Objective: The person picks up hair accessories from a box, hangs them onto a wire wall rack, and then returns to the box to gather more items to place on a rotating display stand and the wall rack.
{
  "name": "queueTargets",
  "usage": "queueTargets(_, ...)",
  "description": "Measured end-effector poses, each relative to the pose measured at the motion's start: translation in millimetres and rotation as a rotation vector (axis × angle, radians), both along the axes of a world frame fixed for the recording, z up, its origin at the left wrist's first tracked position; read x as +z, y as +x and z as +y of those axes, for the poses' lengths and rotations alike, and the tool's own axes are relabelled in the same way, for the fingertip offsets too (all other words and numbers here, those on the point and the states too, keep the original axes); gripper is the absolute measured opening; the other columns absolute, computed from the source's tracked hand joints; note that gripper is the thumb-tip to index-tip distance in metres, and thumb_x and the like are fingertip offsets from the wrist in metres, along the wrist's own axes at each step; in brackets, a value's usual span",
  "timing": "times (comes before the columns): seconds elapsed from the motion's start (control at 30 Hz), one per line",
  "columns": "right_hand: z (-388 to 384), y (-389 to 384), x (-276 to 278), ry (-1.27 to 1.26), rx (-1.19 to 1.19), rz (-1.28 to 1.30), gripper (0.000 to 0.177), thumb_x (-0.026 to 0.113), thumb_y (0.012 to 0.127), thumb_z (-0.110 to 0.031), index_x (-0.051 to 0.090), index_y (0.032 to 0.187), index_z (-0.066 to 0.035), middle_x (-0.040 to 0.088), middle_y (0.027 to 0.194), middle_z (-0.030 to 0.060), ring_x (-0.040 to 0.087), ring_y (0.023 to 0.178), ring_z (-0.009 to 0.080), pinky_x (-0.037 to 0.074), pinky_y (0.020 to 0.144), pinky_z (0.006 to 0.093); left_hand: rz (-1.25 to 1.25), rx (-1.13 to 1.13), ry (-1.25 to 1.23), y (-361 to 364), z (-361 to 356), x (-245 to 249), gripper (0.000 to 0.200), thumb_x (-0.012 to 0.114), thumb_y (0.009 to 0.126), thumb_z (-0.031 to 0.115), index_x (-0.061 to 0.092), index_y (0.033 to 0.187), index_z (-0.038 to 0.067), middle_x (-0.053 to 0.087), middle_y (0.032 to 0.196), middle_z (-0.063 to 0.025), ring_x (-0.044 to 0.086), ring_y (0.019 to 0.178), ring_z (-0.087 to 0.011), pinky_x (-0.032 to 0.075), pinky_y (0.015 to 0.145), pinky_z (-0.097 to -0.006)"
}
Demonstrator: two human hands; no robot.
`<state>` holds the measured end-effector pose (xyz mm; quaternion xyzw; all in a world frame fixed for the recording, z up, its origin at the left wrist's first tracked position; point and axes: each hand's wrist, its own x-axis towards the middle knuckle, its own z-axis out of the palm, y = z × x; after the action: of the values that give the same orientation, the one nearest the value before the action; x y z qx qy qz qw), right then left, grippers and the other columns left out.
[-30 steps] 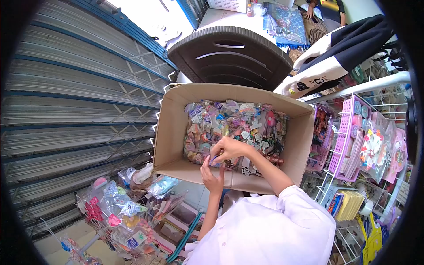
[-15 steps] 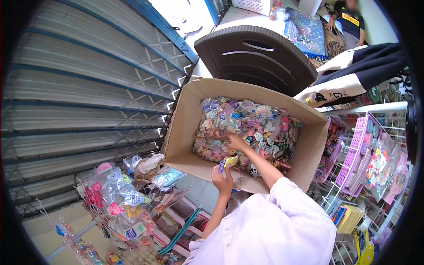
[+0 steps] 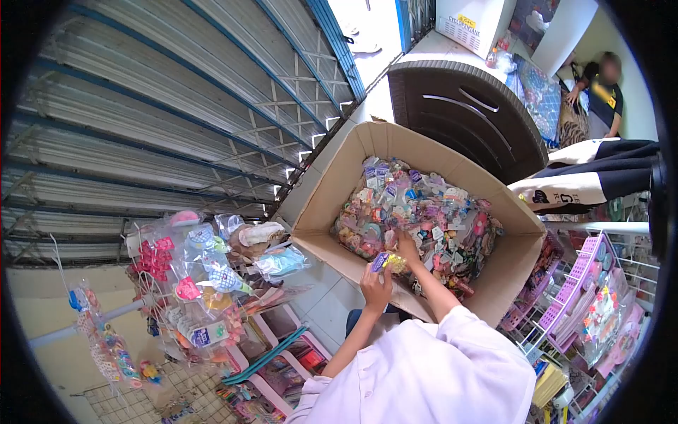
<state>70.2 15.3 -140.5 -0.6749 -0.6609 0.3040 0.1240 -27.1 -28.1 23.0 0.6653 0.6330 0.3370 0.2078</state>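
My L hand point(image 3: 376, 288) pinches 1 purple-yellow pkt point(image 3: 382, 261), fingers nearly tog.; R hand point(image 3: 407, 249) at pile point(image 3: 452, 219) in box point(image 3: 335, 194), can't tell grip.

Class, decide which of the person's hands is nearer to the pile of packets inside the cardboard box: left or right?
Right. The right hand is inside the box, at the pile; the left hand is by the near edge, holding a purple-and-yellow packet.

"CYCLOPENTANE" stands on the white box point(image 3: 472, 30), and a "G" on the dark-and-cream garment point(image 3: 597, 177).
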Motion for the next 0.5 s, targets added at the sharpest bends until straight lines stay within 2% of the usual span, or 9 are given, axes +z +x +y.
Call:
queueTargets(0.07, 6, 10, 36, 0.064, -0.288, 0.568, 0.043, 0.062, 0.064, -0.019, 0.041, 0.099, -0.003, 0.048, 0.089, 0.0093, 0.049, 0.082, 0.0205, 0.040, 0.069, 0.0298, -0.042, 0.002, 0.136, 1, 2, -3, 0.015, 0.052, 0.074, 0.012, 0.052, 0.080, -0.002, 0.051, 0.070, -0.0151, 0.049, 0.062, -0.0305, 0.037, 0.055, -0.0381)
queueTargets(0.1, 8, 17, 43, 0.068, -0.279, 0.558, 0.043, 0.062, 0.064, -0.019, 0.041, 0.099, -0.003, 0.048, 0.089, 0.0093, 0.049, 0.082, 0.0205, 0.040, 0.069, 0.0298, -0.052, 0.010, 0.142, 1, 1, -2, 0.015, 0.052, 0.074, 0.012, 0.052, 0.080, -0.002, 0.051, 0.070, -0.0151, 0.049, 0.062, -0.0305, 0.037, 0.055, -0.0381)
queueTargets(0.17, 14, 33, 56, -0.189, -0.547, 1.228, 0.042, 0.062, 0.065, -0.016, 0.041, 0.099, -0.003, 0.048, 0.083, 0.0054, 0.050, 0.074, 0.0160, 0.041, 0.061, 0.0252, -0.170, -0.001, 0.165, -1, 1, 1, 0.019, 0.052, 0.074, 0.012, 0.052, 0.084, -0.003, 0.053, 0.073, -0.0159, 0.050, 0.064, -0.0301, 0.038, 0.057, -0.0369)
queueTargets(0.2, 13, 46, 65, -0.376, -0.571, 1.575, 0.038, 0.056, 0.070, -0.016, 0.040, 0.101, -0.003, 0.050, 0.087, 0.0047, 0.051, 0.077, 0.0147, 0.041, 0.062, 0.0250, -0.182, -0.002, 0.173, -2, -3, 2, 0.019, 0.052, 0.074, 0.012, 0.052, 0.084, -0.003, 0.053, 0.073, -0.0159, 0.050, 0.064, -0.0301, 0.038, 0.057, -0.0369)
queueTargets(0.23, 16, 51, 131, -0.362, -0.492, 1.796, 0.037, 0.051, 0.073, -0.020, 0.040, 0.103, -0.002, 0.051, 0.093, 0.0088, 0.051, 0.081, 0.0189, 0.043, 0.063, 0.0254, -0.267, 0.124, 0.052, -5, -9, 1, 0.019, 0.052, 0.074, 0.012, 0.052, 0.085, -0.004, 0.053, 0.074, -0.0154, 0.051, 0.066, -0.0276, 0.038, 0.059, -0.0350)
queueTargets(0.3, 17, 55, 181, -0.273, -0.306, 2.117, 0.043, 0.046, 0.075, -0.026, 0.038, 0.107, -0.001, 0.049, 0.097, 0.0136, 0.051, 0.084, 0.0248, 0.044, 0.064, 0.0293, -0.435, 0.369, -0.198, -11, -17, 1, 0.020, 0.053, 0.075, 0.012, 0.051, 0.086, -0.005, 0.055, 0.076, -0.0143, 0.052, 0.068, -0.0225, 0.039, 0.063, -0.0310)
queueTargets(0.33, 19, 57, 195, -0.264, -0.295, 2.110, 0.043, 0.046, 0.075, -0.026, 0.038, 0.107, -0.001, 0.049, 0.097, 0.0136, 0.051, 0.084, 0.0248, 0.044, 0.064, 0.0293, -0.541, 0.356, -0.070, -15, -17, 7, 0.022, 0.053, 0.076, 0.014, 0.050, 0.087, -0.005, 0.055, 0.074, -0.0120, 0.050, 0.068, -0.0160, 0.039, 0.061, -0.0281)
queueTargets(0.4, 20, 58, 216, -0.211, -0.108, 2.210, 0.049, 0.046, 0.074, -0.030, 0.037, 0.109, 0.003, 0.049, 0.095, 0.0165, 0.051, 0.082, 0.0296, 0.045, 0.065, 0.0341, -0.664, 0.376, -0.018, -25, -19, 18, 0.022, 0.053, 0.076, 0.014, 0.050, 0.086, -0.005, 0.055, 0.074, -0.0111, 0.050, 0.068, -0.0144, 0.039, 0.060, -0.0266)
queueTargets(0.5, 24, 45, 253, -0.281, 0.006, 2.076, 0.052, 0.048, 0.071, -0.034, 0.039, 0.104, 0.006, 0.047, 0.093, 0.0158, 0.052, 0.074, 0.0249, 0.043, 0.065, 0.0321, -0.790, 0.378, 0.107, -42, -20, 50, 0.019, 0.051, 0.076, 0.012, 0.049, 0.085, -0.005, 0.054, 0.075, -0.0092, 0.049, 0.069, -0.0119, 0.039, 0.060, -0.0237)
